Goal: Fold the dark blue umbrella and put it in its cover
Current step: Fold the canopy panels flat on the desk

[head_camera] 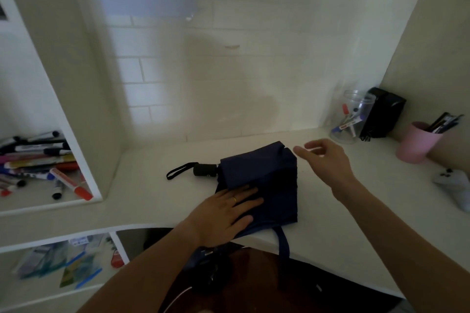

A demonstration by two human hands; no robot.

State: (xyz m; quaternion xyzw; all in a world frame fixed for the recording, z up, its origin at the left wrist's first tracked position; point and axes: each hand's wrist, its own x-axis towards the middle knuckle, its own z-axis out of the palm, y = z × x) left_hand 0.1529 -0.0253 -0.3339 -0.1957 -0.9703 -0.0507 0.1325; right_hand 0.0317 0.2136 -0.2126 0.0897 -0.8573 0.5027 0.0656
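The dark blue umbrella (269, 175) lies collapsed on the white desk (330, 223), its fabric spread in flat folds. Its black handle (204, 169) with a wrist loop (178, 171) points left. A dark blue strap (284, 241) hangs over the desk's front edge. My left hand (223, 213) lies flat, palm down, on the near part of the fabric. My right hand (328, 157) hovers just right of the umbrella's far corner, fingers loosely apart, holding nothing. I cannot make out a separate cover.
A clear jar with markers (352, 117), a black box (381, 114) and a pink cup of pens (417, 143) stand at the back right. A grey controller (455, 185) lies at the right edge. The left cubby holds several markers (38, 165).
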